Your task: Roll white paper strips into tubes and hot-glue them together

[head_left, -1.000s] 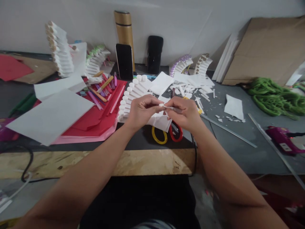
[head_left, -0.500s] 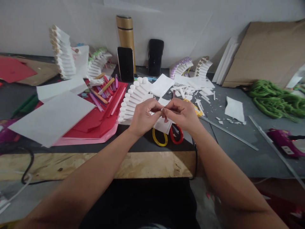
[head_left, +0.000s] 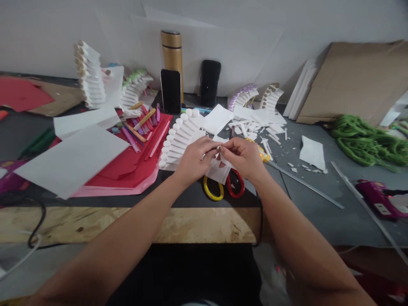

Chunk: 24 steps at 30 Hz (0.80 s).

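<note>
Fingertips meet over a small white piece (head_left: pixel 219 148), which the left hand (head_left: pixel 196 159) and the right hand (head_left: pixel 245 157) pinch between them, each nearly closed at thumb and forefinger. Only a bit of it shows; how much more lies behind the fingers cannot be told. A second ago a thin white strip of it stretched out towards the right hand, and the left thumb and forefinger stood in a wider arch; now the left fingers lie straighter and the strip is mostly covered.

The piece is held above the front of the tabletop (head_left: pixel 338 229), over a white sheet (head_left: pixel 218 174). The fan of white rolls (head_left: pixel 178 140) lies just beside the left hand. A yellow loop handle (head_left: pixel 214 198) and a red loop handle (head_left: pixel 242 187) sit nearer the person than the fingertips, and a yellow-handled tool (head_left: pixel 264 156) is just past the right hand, by a metal strip (head_left: pixel 306 184).

These things keep their places among themselves, but the whole scene, gold flask (head_left: pixel 172 53) and upright phone (head_left: pixel 171 91) included, appears lower in view than a second ago, the camera having tipped slightly upward.
</note>
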Available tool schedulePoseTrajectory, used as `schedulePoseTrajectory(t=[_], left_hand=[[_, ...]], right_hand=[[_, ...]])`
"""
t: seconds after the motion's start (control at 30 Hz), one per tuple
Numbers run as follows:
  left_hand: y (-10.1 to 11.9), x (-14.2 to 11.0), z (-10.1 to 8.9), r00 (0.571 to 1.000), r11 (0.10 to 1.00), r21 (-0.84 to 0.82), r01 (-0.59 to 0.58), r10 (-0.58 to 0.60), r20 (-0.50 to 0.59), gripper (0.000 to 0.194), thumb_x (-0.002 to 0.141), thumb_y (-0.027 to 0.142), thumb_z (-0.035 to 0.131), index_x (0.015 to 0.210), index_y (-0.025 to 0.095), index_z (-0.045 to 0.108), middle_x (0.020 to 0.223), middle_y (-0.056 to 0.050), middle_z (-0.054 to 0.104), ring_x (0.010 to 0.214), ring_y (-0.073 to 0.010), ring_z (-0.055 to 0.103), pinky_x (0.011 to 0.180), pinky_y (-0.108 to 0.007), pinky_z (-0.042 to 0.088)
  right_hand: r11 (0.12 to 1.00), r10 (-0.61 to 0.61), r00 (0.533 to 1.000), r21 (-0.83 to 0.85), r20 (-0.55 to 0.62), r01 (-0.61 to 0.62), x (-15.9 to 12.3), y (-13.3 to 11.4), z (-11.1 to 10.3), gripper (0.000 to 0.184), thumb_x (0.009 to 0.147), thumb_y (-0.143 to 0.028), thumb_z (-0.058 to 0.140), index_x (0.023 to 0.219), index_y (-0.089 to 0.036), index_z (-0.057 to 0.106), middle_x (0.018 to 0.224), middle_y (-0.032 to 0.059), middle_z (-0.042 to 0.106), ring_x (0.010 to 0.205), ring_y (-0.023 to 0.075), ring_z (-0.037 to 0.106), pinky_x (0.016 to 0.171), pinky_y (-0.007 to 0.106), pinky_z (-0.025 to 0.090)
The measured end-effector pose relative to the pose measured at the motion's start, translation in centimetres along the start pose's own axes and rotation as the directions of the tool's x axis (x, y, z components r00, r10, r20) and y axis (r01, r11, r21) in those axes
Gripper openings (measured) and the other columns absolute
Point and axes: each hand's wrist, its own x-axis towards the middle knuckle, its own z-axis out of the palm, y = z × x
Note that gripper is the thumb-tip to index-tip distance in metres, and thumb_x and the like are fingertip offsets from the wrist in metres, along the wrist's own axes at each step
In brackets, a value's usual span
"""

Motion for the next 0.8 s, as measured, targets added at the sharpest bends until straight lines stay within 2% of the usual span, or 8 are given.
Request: schedulePoseTrajectory(t=[0.1, 0.23, 0.37, 0.47, 0.6, 0.63, 0.7, 0.8], left_hand=[[0.3, 0.0, 0.1, 1.0, 0.997, 0.067, -0.025, 0.024, 0.007, 0.023, 0.097, 0.016, 0.051, 0.106, 0.017, 0.071, 0.09, -0.006, 0.069, 0.09, -0.0174, 0.064, 0.084, -0.033, 0.051], [0.7, 0.0, 0.0, 0.999, 0.995, 0.091, 0.045, -0.044, -0.011, 0.017, 0.095, 0.018, 0.053, 0.102, 0.017, 0.069, 0.091, -0.006, 0.069, 0.088, -0.0172, 0.064, 0.08, -0.032, 0.052], [0.9, 0.0, 0.1, 0.988, 0.988, 0.006, 0.153, -0.153, -0.008, 0.016, 0.093, 0.021, 0.056, 0.101, 0.016, 0.068, 0.091, -0.006, 0.071, 0.085, -0.0151, 0.066, 0.075, -0.028, 0.053], [0.7, -0.2, 0.2, 0.97, 0.966, -0.095, 0.243, -0.244, 0.001, 0.018, 0.092, 0.026, 0.059, 0.103, 0.015, 0.068, 0.09, -0.007, 0.073, 0.083, -0.0152, 0.069, 0.075, -0.027, 0.055], [0.2, -0.2, 0.2, 0.962, 0.94, -0.209, 0.269, -0.271, 0.018, 0.022, 0.092, 0.032, 0.062, 0.102, 0.015, 0.069, 0.089, -0.007, 0.074, 0.079, -0.0151, 0.07, 0.074, -0.028, 0.055], [0.2, -0.2, 0.1, 0.965, 0.941, -0.217, 0.26, -0.261, 0.022, 0.022, 0.092, 0.033, 0.062, 0.103, 0.015, 0.069, 0.09, -0.007, 0.074, 0.079, -0.0151, 0.07, 0.075, -0.028, 0.055], [0.2, 0.0, -0.3, 0.975, 0.957, -0.188, 0.221, -0.219, 0.029, 0.022, 0.093, 0.033, 0.061, 0.104, 0.016, 0.07, 0.094, -0.008, 0.074, 0.084, -0.0156, 0.069, 0.077, -0.028, 0.054], [0.4, 0.2, -0.7, 0.992, 0.988, -0.087, 0.124, -0.121, 0.036, 0.021, 0.095, 0.029, 0.058, 0.106, 0.016, 0.07, 0.099, -0.008, 0.073, 0.092, -0.0169, 0.068, 0.083, -0.029, 0.052]], right_hand=[[0.992, 0.069, 0.998, 0.107, -0.011, -0.068, 0.1, 0.1, 0.1, 0.022, 0.08, -0.038, 0.072, 0.074, -0.019, 0.065, 0.064, 0.0009, 0.071, 0.053, 0.0141, 0.068, 0.054, 0.027, 0.054], [0.974, 0.136, 0.991, 0.184, -0.015, -0.131, 0.2, 0.0, 0.0, 0.023, 0.075, -0.037, 0.077, 0.077, -0.018, 0.066, 0.069, 0.0019, 0.073, 0.056, 0.0135, 0.069, 0.059, 0.028, 0.058], [0.993, 0.101, 0.993, 0.064, -0.055, -0.098, 0.0, -0.2, -0.1, 0.018, 0.078, -0.032, 0.074, 0.078, -0.017, 0.063, 0.065, 0.0013, 0.071, 0.054, 0.0134, 0.069, 0.056, 0.026, 0.056], [0.997, 0.014, 0.999, -0.081, -0.051, -0.018, -0.3, -0.1, -0.1, 0.016, 0.084, -0.032, 0.068, 0.08, -0.018, 0.062, 0.065, 0.0009, 0.071, 0.054, 0.0136, 0.069, 0.055, 0.025, 0.053], [0.977, -0.078, 0.996, -0.201, -0.043, 0.068, -0.5, -0.2, -0.2, 0.018, 0.086, -0.035, 0.068, 0.081, -0.019, 0.064, 0.066, 0.0009, 0.071, 0.058, 0.0147, 0.07, 0.059, 0.026, 0.054], [0.987, -0.051, 0.997, -0.158, -0.049, 0.042, -0.4, -0.2, -0.3, 0.02, 0.086, -0.038, 0.07, 0.08, -0.019, 0.064, 0.067, 0.0014, 0.071, 0.058, 0.0152, 0.07, 0.059, 0.027, 0.055], [0.995, 0.094, 0.995, 0.036, -0.035, -0.092, -0.1, -0.4, -0.5, 0.03, 0.086, -0.048, 0.069, 0.08, -0.019, 0.063, 0.069, 0.0042, 0.073, 0.058, 0.0173, 0.071, 0.06, 0.03, 0.058], [0.862, 0.354, 0.927, 0.342, 0.12, -0.374, 0.5, -0.4, -1.0, 0.048, 0.09, -0.065, 0.056, 0.09, -0.018, 0.063, 0.074, 0.0102, 0.075, 0.059, 0.0219, 0.072, 0.059, 0.037, 0.062]])
